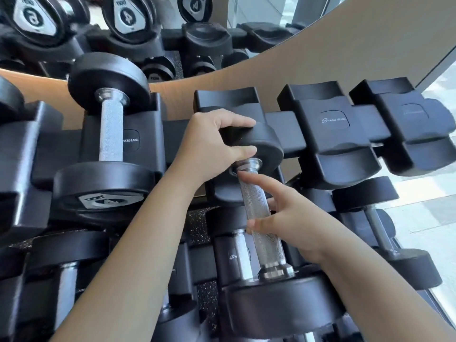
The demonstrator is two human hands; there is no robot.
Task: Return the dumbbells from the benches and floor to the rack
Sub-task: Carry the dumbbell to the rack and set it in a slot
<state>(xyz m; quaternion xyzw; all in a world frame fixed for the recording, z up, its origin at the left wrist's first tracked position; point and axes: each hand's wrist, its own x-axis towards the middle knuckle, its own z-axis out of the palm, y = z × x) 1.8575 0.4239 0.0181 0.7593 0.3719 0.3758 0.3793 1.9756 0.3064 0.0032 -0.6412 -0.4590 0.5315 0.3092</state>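
Gym corner, black rack [335, 124] against a tan wall, mirror in the upper left of the frame. Nearest, low centre: dumbbell [261, 218] angled over an empty cradle, near head bottom centre, far head mid-frame. Right hand [291, 218] loose, fingers apart, barely touching the knurled handle. Left hand [214, 141] clamped on the far head. Looks heavy and rigid; knurling likely the surest hold. Further left, another dumbbell [108, 144] seated. Free cradles upper right.

"4" on the racked dumbbell [103, 166], "NAUTILUS" on an empty cradle [335, 134]
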